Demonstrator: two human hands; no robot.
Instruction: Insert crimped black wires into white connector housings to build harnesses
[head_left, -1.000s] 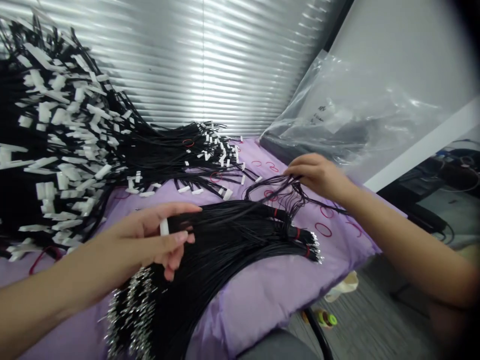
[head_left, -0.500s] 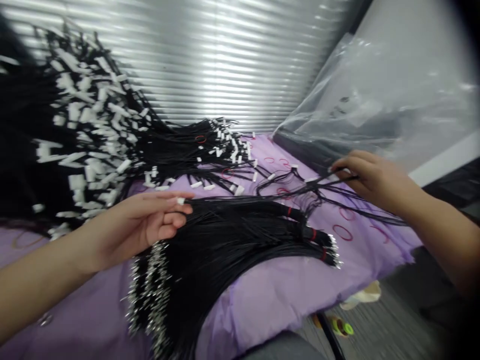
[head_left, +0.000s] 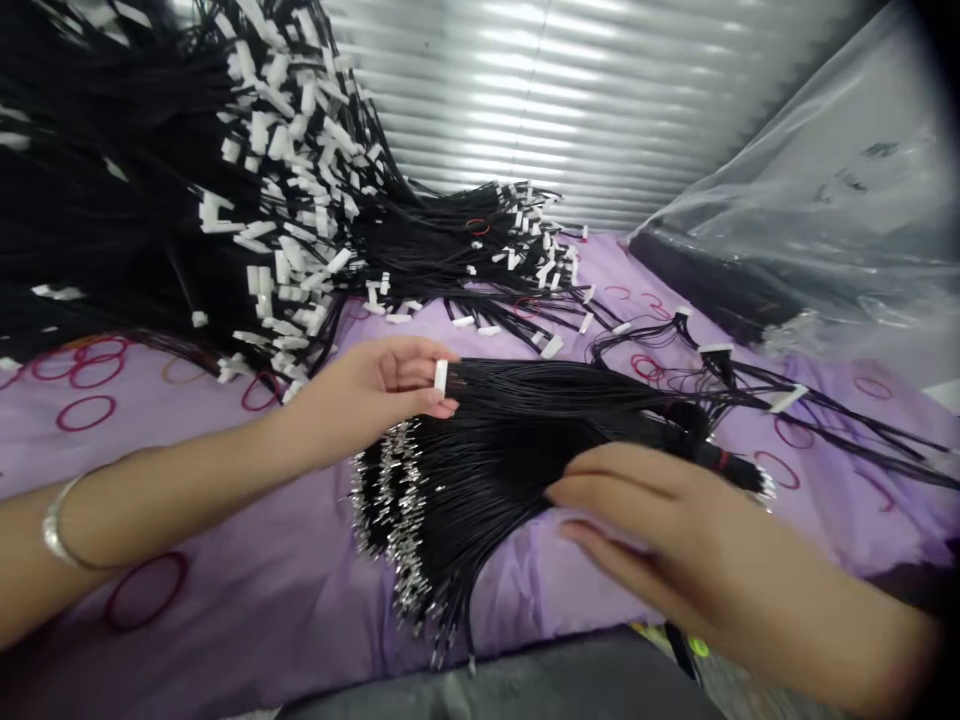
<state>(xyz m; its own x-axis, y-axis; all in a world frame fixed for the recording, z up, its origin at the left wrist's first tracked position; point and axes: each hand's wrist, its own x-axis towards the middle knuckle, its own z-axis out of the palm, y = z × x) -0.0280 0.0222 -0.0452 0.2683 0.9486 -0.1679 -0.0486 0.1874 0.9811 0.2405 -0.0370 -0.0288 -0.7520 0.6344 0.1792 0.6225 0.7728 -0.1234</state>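
Note:
A thick bundle of black wires [head_left: 517, 440] with silver metal tips [head_left: 397, 520] lies across a purple cloth [head_left: 225, 560]. My left hand [head_left: 375, 390] pinches a small white connector [head_left: 441, 376] just above the bundle's near end. My right hand [head_left: 660, 530] reaches in from the lower right, fingers stretched out and lying on the bundle's middle, holding nothing. Red bands bind the bundle's far end [head_left: 720, 460].
A large heap of black wires with white connectors [head_left: 247, 210] fills the left and back. A few loose connector wires [head_left: 780, 400] lie at the right. A clear plastic bag [head_left: 825, 220] stands at the right. Red rubber rings [head_left: 82, 410] dot the cloth. Window blinds [head_left: 600, 110] behind.
My right hand let go of the loose wires at the far right and came back to the bundle's middle. The view swung left and down. My left hand still pinches the white connector.

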